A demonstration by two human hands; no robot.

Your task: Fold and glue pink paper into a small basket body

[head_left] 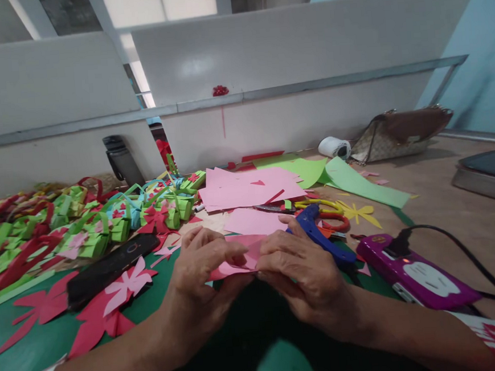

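Note:
Both hands pinch one piece of pink paper (249, 253) low over the green table surface, near the middle of the view. My left hand (206, 269) grips its left part, with thumb below and fingers curled on top. My right hand (304, 275) is closed on the right part, its fingertips close to the left thumb. The paper looks folded or bent along the near edge; part of it is hidden behind the fingers. Just beyond lies a flat pink sheet (256, 221). A blue glue gun (320, 234) rests right beside my right hand.
Pink sheets (251, 186), green sheets (363, 185) and yellow-handled scissors (320, 204) lie ahead. Left are a black phone (112, 266), red paper flowers (46, 301), several small green paper baskets (86, 238) and a dark bottle (122, 161). Right are a purple power strip (413, 275) and a handbag (401, 133).

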